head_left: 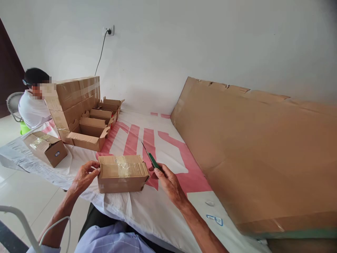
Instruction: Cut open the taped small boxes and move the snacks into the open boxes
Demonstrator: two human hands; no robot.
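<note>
In front of me a small cardboard box (123, 174) lies on the white and pink cloth, closed with clear tape across the middle of its top. My left hand (85, 175) grips the box's left end, thumb and fingers bent at the corner. A utility knife with a green handle (152, 160) is held in my right hand (168, 182), just beyond the box's right end. Its thin blade points up and away to the left, apart from the tape.
Another taped box (46, 147) sits at the table's left edge. Behind stand stacked cartons (75, 96) and several open boxes (88, 133). A large cardboard sheet (258, 154) leans along the right. A person in a white top (34, 109) sits at far left. A white cable (56, 225) hangs near my left arm.
</note>
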